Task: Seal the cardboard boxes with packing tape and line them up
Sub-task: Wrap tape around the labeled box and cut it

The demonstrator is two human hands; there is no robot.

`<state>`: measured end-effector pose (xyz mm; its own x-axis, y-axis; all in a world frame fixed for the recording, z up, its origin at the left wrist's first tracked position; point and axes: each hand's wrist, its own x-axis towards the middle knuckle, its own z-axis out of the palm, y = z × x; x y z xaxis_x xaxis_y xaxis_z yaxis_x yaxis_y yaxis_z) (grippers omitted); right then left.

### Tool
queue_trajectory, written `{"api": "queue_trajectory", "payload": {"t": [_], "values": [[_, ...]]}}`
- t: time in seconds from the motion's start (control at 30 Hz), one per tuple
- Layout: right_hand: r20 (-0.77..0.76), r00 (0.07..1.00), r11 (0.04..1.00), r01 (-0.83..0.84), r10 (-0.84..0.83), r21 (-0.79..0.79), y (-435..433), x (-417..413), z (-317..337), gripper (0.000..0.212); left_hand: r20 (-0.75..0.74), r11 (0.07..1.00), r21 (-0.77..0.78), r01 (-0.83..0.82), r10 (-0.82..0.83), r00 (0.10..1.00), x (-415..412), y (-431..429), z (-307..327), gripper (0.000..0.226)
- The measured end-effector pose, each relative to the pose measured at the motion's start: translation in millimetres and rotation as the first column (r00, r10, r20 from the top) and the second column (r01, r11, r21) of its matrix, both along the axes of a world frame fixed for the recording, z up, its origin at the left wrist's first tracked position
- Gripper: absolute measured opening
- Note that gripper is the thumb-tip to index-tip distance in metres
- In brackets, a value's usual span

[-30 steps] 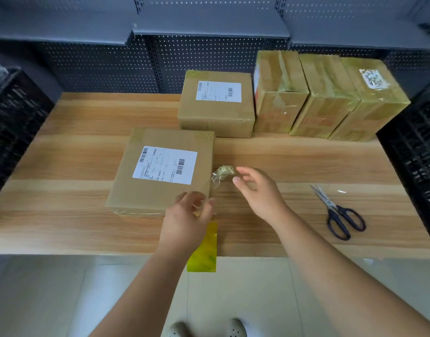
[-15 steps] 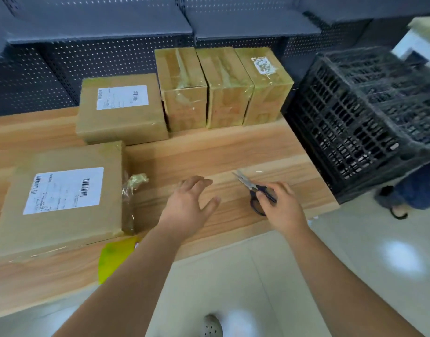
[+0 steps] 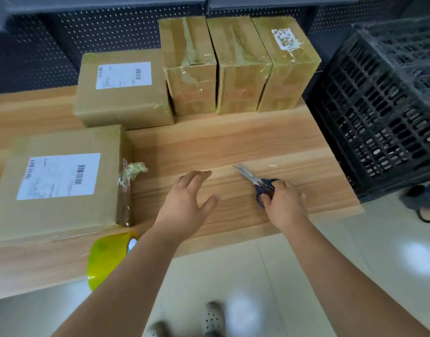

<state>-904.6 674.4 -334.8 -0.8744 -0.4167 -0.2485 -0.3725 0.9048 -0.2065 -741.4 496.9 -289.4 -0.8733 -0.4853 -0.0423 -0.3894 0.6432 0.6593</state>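
- The right hand (image 3: 284, 203) grasps the dark blue handles of the steel-bladed scissors (image 3: 257, 182), which lie on the light wooden table (image 3: 233, 142) with blades pointing to 10 o'clock.
- The left hand (image 3: 187, 200) is released, fingers spread, holding nothing.
- At 9 o'clock from it lies the large flat cardboard box with a white label (image 3: 58, 181), with a crumpled wisp of clear tape (image 3: 132, 170) on its right side.
- The yellowish roll of packing tape (image 3: 107, 256) sits at 7 o'clock, at the table's near edge.
- A second labelled cardboard box (image 3: 121, 93) sits at 11 o'clock.
- Three taped upright cardboard boxes (image 3: 236, 66) stand side by side at 12 to 1 o'clock.
- A black slotted plastic crate (image 3: 379, 113) stands at 2 o'clock.
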Motion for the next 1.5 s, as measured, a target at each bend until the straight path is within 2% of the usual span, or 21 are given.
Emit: {"api": "queue_trajectory", "payload": {"t": [0.1,0.2,0.27,0.33,0.4,0.47,0.63,0.77,0.9,1.13,1.3,1.4,1.5], "values": [[0.218,0.974,0.97,-0.005,0.059,-0.243,-19.1,16.1,15.9,0.027,-0.046,0.988,0.015,-0.157,0.157,0.986,33.3,-21.8,13.1,0.047],[0.356,0.912,0.94,-0.079,0.203,-0.332,-42.4,37.9,35.7,0.022,-0.048,0.94,-0.001,-0.342,0.342,0.939,73.0,-53.7,23.0,0.036],[0.437,0.867,0.942,-0.099,0.24,-0.322,-56.9,49.0,45.2,0.027,-0.09,0.913,-0.041,-0.406,0.401,0.912,96.5,-75.4,25.1,0.025],[0.519,0.81,0.953,-0.153,0.272,-0.261,-70.0,56.1,49.9,0.041,-0.082,0.882,-0.06,-0.468,0.463,0.883,115.3,-93.4,25.3,0.018],[0.59,0.752,0.956,-0.219,0.294,-0.198,-80.5,61.2,52.8,0.048,-0.035,0.836,-0.071,-0.544,0.543,0.839,128.8,-103.9,25.8,0.01],[0.622,0.714,0.946,-0.268,0.321,-0.182,-88.4,65.0,56.2,0.046,0.045,0.801,-0.062,-0.596,0.599,0.8,138.9,-106.3,25.7,0.008],[0.667,0.658,0.93,-0.325,0.351,-0.169,-104.3,73.5,60.8,0.055,0.239,0.766,-0.005,-0.643,0.626,0.743,154.8,-96.6,29.4,0.017],[0.672,0.651,0.93,-0.326,0.352,-0.17,-111.8,79.0,63.5,0.057,0.365,0.737,0.033,-0.676,0.62,0.694,160.1,-90.5,30.9,0.024],[0.69,0.636,0.928,-0.341,0.346,-0.151,-112.7,81.1,66.1,0.059,0.474,0.703,0.191,-0.686,0.545,0.691,160.6,-86.8,30.6,0.032],[0.717,0.616,0.927,-0.355,0.327,-0.118,-109.4,81.7,63.0,0.061,0.547,0.523,0.448,-0.725,0.481,0.685,167.8,-80.1,29.9,0.041],[0.733,0.601,0.928,-0.354,0.319,-0.114,-110.7,84.2,61.6,0.063,0.501,0.292,0.665,-0.687,0.508,0.7,168.6,-70.9,22.6,0.047],[0.744,0.589,0.929,-0.351,0.315,-0.115,-109.5,86.7,61.4,0.064,0.501,0.251,0.698,-0.671,0.497,0.708,169.9,-70.2,19.7,0.053],[0.746,0.585,0.926,-0.362,0.318,-0.112,-109.7,87.6,61.3,0.065,0.486,0.252,0.725,-0.641,0.47,0.736,173.0,-70.0,21.4,0.052]]}}
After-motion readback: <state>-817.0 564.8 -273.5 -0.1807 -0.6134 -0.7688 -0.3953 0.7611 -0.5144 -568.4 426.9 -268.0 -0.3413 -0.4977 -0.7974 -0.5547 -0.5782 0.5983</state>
